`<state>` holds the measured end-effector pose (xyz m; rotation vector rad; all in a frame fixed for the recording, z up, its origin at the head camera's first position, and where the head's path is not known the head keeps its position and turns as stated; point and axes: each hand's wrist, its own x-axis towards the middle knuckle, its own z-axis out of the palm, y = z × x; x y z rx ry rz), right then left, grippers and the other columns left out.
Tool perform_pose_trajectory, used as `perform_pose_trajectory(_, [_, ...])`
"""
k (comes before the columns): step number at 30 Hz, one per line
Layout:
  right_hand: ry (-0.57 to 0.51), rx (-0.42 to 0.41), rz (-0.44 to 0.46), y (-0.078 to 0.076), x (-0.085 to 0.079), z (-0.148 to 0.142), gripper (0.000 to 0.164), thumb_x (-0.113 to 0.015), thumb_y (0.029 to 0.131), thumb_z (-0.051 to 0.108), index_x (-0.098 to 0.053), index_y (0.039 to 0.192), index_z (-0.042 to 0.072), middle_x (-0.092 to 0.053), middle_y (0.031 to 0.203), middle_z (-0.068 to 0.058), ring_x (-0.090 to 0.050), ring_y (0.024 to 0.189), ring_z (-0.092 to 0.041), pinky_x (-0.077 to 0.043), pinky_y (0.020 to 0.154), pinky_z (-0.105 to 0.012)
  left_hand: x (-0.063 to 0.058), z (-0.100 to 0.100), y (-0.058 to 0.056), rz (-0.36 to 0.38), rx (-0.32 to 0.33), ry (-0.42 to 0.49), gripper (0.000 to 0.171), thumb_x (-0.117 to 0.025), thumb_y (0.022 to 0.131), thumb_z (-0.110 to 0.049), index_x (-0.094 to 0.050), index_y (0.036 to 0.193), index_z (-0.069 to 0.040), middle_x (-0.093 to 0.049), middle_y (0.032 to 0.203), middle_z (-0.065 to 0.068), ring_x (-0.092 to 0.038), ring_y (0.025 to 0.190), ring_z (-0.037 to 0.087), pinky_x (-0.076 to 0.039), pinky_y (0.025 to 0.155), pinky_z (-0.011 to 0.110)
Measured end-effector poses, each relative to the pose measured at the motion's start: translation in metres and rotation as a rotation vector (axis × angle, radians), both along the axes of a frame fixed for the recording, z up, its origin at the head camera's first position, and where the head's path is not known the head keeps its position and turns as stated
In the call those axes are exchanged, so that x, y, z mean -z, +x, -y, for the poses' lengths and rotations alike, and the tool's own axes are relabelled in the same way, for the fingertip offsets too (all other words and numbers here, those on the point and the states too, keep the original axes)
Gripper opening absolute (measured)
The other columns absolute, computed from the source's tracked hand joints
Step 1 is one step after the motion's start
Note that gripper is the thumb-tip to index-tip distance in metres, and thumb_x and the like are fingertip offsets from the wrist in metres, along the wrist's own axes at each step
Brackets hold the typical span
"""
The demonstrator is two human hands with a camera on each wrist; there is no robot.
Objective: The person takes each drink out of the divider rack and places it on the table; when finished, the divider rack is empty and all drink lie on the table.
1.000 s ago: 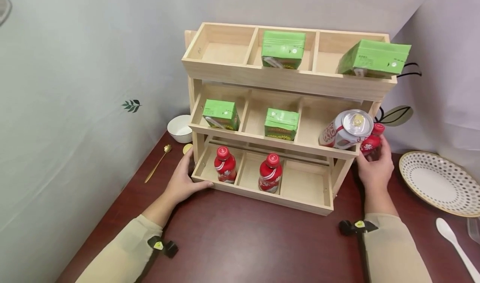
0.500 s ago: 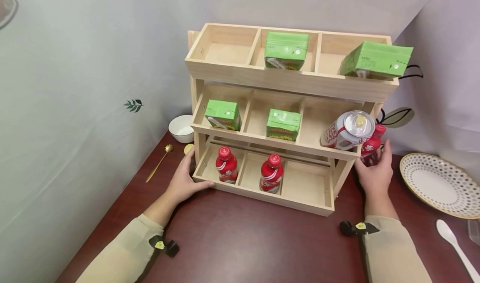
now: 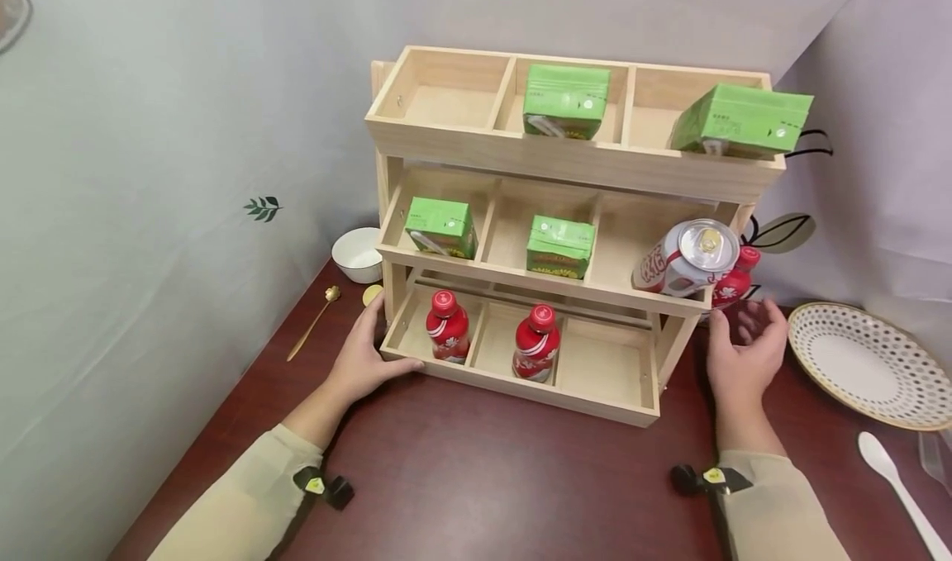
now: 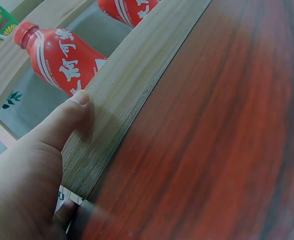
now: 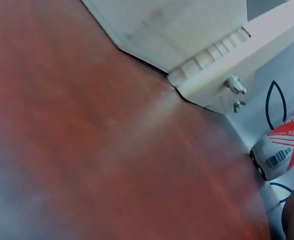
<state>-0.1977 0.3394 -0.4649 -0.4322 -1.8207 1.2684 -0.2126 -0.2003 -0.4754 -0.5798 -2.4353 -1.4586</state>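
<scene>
My left hand (image 3: 369, 354) grips the lower left corner of a three-tier wooden shelf (image 3: 513, 386). Its thumb lies on the front board of the bottom tier in the left wrist view, and the other fingers go round the side. At the shelf's right side my right hand (image 3: 746, 354) has loosely bent fingers and holds nothing. Just beyond it stands a red bottle (image 3: 732, 284), partly hidden by a can (image 3: 695, 255) in the middle tier; the bottle's base (image 5: 277, 157) shows in the right wrist view. Two more red bottles, a left one (image 3: 449, 330) and a middle one (image 3: 537, 344), stand in the bottom tier.
Green drink cartons (image 3: 567, 98) stand in the upper two tiers; the top right one (image 3: 744, 119) leans over the edge. A dotted plate (image 3: 866, 363) and white spoon (image 3: 892, 470) lie at right. At left are a white bowl (image 3: 358, 255) and gold spoon (image 3: 312, 325).
My right hand has let go of the red bottle beside the shelf and drawn back a little toward me. My left hand stays at the shelf's corner.
</scene>
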Motion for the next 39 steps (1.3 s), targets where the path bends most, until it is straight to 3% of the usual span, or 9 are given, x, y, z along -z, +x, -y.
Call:
perform_pose_trajectory(4, [-0.01,-0.001,-0.073,0.017,-0.014,0.019,0.047,-0.065,0.088,0.012,-0.049,0.133,0.008,-0.055,0.121,-0.008,-0.054,0.107,-0.021,-0.044,0.091,-0.026,0.002,0.0,0.0,0.028,-0.006,-0.006,0.123,-0.095,0.056,-0.033,-0.021,0.153,-0.032,-0.041,0.14,0.005,-0.054,0.117,0.024,-0.047,0.092,0.043])
perform_pose_trajectory(9, [-0.056,-0.079,-0.206,0.033,-0.027,0.039,0.038,-0.061,0.088,0.002,-0.052,0.125,0.002,-0.055,0.119,-0.014,-0.056,0.106,-0.027,-0.047,0.089,-0.023,0.001,0.0,0.0,0.019,-0.011,0.002,0.123,-0.096,0.055,-0.033,-0.022,0.153,-0.03,-0.041,0.14,0.005,-0.052,0.118,0.025,-0.046,0.092,0.045])
perform_pose_trajectory(18, [-0.014,-0.209,-0.313,0.059,-0.028,0.063,0.036,-0.057,0.087,-0.007,-0.049,0.122,-0.012,-0.053,0.117,-0.02,-0.055,0.106,-0.029,-0.047,0.087,-0.024,0.003,0.001,0.001,0.01,-0.014,0.009,0.122,-0.096,0.055,-0.031,-0.023,0.153,-0.029,-0.042,0.139,0.004,-0.053,0.118,0.024,-0.047,0.092,0.044])
perform_pose_trajectory(25, [0.02,-0.288,-0.483,0.086,-0.03,0.102,0.037,-0.058,0.076,-0.018,-0.049,0.111,-0.021,-0.052,0.114,-0.029,-0.048,0.111,-0.036,-0.036,0.101,-0.035,0.002,0.0,0.0,0.007,-0.009,0.002,0.122,-0.096,0.055,-0.033,-0.023,0.153,-0.028,-0.042,0.139,0.004,-0.052,0.119,0.022,-0.047,0.092,0.043])
perform_pose_trajectory(28, [0.072,-0.379,-0.543,0.093,-0.029,0.122,0.039,-0.058,0.069,-0.019,-0.048,0.107,-0.024,-0.051,0.112,-0.032,-0.046,0.111,-0.037,-0.035,0.101,-0.035,0.0,0.0,-0.002,0.003,-0.007,0.0,0.122,-0.096,0.055,-0.033,-0.023,0.153,-0.027,-0.042,0.139,0.004,-0.052,0.119,0.024,-0.046,0.093,0.043])
perform_pose_trajectory(34, [0.051,-0.716,-0.597,0.102,-0.027,0.152,0.044,-0.056,0.068,-0.027,-0.039,0.109,-0.03,-0.041,0.117,-0.039,-0.048,0.116,-0.035,-0.041,0.1,-0.035,-0.001,0.001,-0.003,0.004,0.002,-0.006,0.122,-0.095,0.055,-0.033,-0.023,0.153,-0.028,-0.042,0.139,0.005,-0.053,0.117,0.024,-0.047,0.092,0.043])
perform_pose_trajectory(39, [0.044,-0.838,-0.565,0.103,-0.032,0.165,0.05,-0.057,0.069,-0.029,-0.035,0.114,-0.03,-0.037,0.119,-0.043,-0.047,0.121,-0.036,-0.043,0.099,-0.039,0.0,-0.001,-0.002,0.0,0.003,-0.003,0.121,-0.096,0.055,-0.033,-0.024,0.153,-0.027,-0.042,0.138,0.003,-0.053,0.118,0.023,-0.047,0.091,0.044])
